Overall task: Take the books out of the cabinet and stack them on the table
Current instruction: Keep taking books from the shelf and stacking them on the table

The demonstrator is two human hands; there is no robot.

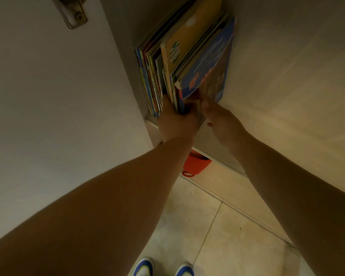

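Two bare hands are up at the row of thin colourful books [167,62] standing in the pale cabinet [287,86]. Left hand [177,124] grips the bottom edges of several; right hand [221,122] pinches the tilted blue book [209,62]. Orange pouch [195,164] below.

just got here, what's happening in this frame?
A person is reaching both hands into an open cabinet at a row of thin books standing on a shelf. The left hand grips the bottom of the middle bunch; the right hand pinches the lower edge of the blue book, which leans at the right end. Nothing is out yet. No table in view.
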